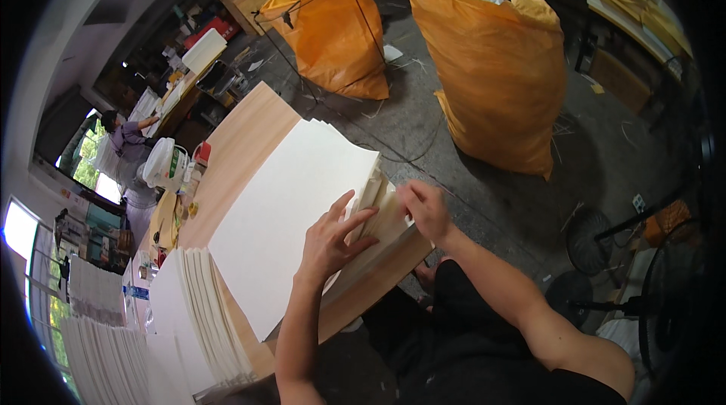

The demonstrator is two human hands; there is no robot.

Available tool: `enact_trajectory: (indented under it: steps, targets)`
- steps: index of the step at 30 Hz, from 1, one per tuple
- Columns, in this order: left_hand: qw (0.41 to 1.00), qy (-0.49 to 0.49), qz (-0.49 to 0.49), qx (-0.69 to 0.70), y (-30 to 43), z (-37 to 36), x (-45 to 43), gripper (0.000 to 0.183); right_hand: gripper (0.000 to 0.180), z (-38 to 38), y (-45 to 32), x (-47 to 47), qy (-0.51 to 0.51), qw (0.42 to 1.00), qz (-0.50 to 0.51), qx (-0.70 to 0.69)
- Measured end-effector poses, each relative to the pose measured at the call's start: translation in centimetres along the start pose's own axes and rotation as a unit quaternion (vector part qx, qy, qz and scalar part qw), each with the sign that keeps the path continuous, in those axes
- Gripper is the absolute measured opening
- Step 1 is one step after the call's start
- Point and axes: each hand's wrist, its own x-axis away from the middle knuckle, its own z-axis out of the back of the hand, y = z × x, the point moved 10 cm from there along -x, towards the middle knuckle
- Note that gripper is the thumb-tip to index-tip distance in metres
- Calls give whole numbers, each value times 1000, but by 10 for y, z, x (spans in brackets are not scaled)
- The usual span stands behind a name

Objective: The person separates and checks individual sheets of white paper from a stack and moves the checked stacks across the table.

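A stack of large white sheets [289,195] lies on the wood-grain table [249,121] before me. My left hand [334,232] rests with spread fingers at the stack's near right edge, its fingertips over layered pale strips or sheet edges [377,209]. Close to the corner of that layered edge is my right hand [425,209], its fingers curled in; whether it pinches an edge there cannot be made out. Part of the layers is hidden behind my left fingers.
More stacked white boards [198,303] stand at the left. A white bucket [164,164], a red object and yellow tape [193,210] sit along the far left edge. Two orange sacks [493,76] [340,36] stand on the floor beyond. A person works at another table. Fans [590,243] stand at the right.
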Motion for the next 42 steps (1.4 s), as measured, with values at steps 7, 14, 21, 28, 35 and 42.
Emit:
enact_trajectory:
  steps: [7, 14, 21, 28, 35, 42]
  targets:
    - [998, -21, -31, -48, 3, -12, 3, 58, 30, -55, -16, 50, -176, 891, 233, 349]
    - [982, -50, -41, -178, 14, -48, 31, 82, 41, -76, 31, 57, -366, 863, 107, 331]
    - [934, 64, 104, -335, -44, -34, 151, 77, 68, -75, 15, 49, -396, 874, -63, 274]
    - [882, 210, 266, -327, -93, 62, 331, 57, 64, -92, 15, 70, -297, 872, 115, 372]
    - [923, 39, 172, -343, -31, 62, 263, 30, 72, -83, 15, 68, -248, 848, 208, 421]
    - [934, 170, 274, -153, 41, 86, 268, 40, 73, -67, 36, 61, -378, 892, -30, 245]
